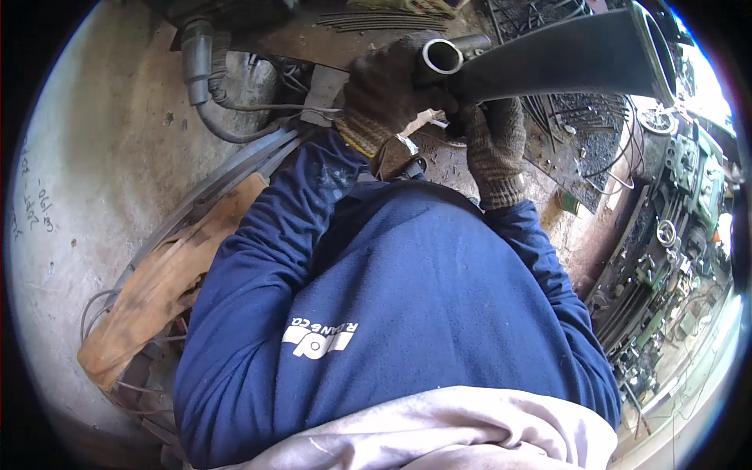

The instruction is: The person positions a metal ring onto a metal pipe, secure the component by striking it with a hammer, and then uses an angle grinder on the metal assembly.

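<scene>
Pipe of dark metal (556,66), broad and flared toward the right, is held up at the top of the view, in front of the person's chest. At its narrower left end, a short round branch with a bright rim (442,72) shows its open mouth. The left hand (385,88), in a brown knitted glove, is curled around this end. The right hand (498,147), in a matching glove, is just under the flared part; its fingertips are hidden, so whether it grips cannot be told.

Beyond the hands, a brown, stained worktop (301,43) carries thin dark rods (380,22). To the left are a grey cylindrical fitting with a cable (198,59) and, lower, a crumpled tan cloth (168,282). The person wears a navy-blue long-sleeved top (446,290) with a white print; pale fabric (486,427) crosses the lower edge. Far right stands green machinery with a small round handwheel (666,233).
</scene>
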### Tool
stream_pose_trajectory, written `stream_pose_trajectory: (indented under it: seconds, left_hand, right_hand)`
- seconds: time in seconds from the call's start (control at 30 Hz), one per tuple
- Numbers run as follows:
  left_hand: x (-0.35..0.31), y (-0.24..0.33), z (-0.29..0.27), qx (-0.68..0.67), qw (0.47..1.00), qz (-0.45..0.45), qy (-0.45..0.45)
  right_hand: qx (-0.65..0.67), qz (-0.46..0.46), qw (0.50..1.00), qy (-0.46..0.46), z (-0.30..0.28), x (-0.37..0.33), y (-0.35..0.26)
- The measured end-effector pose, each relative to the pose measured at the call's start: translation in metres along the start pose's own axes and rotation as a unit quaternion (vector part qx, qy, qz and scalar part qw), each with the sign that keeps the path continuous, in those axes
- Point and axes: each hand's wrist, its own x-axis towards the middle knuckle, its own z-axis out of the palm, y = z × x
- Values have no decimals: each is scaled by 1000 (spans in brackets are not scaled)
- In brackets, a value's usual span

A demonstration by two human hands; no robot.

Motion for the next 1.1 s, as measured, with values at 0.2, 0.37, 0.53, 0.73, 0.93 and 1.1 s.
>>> stream_pose_trajectory:
  seconds: [0.2, 0.37, 0.53, 0.73, 0.93, 1.1]
  left_hand:
    - [4, -21, 11, -91, 995, 39, -13]
    - [1, -18, 8, 4, 999, -8, -35]
    - [5, -2, 2, -11, 999, -19, -33]
    - [7, 6, 1, 22, 998, -33, -53]
    - [5, -12, 8, -61, 996, -19, -55]
    - [3, -13, 8, -46, 997, -18, -51]
  right_hand:
    - [40, 45, 998, 18, 2, -3, -4]
    - [-25, 67, 997, 14, 3, -5, -10]
    - [-177, -25, 984, 20, -6, -4, 5]
    - [-171, 88, 981, -12, -9, -3, -19]
    - [-555, -66, 827, 62, -36, -16, -54]
    - [-629, -44, 776, -25, -43, -4, -31]
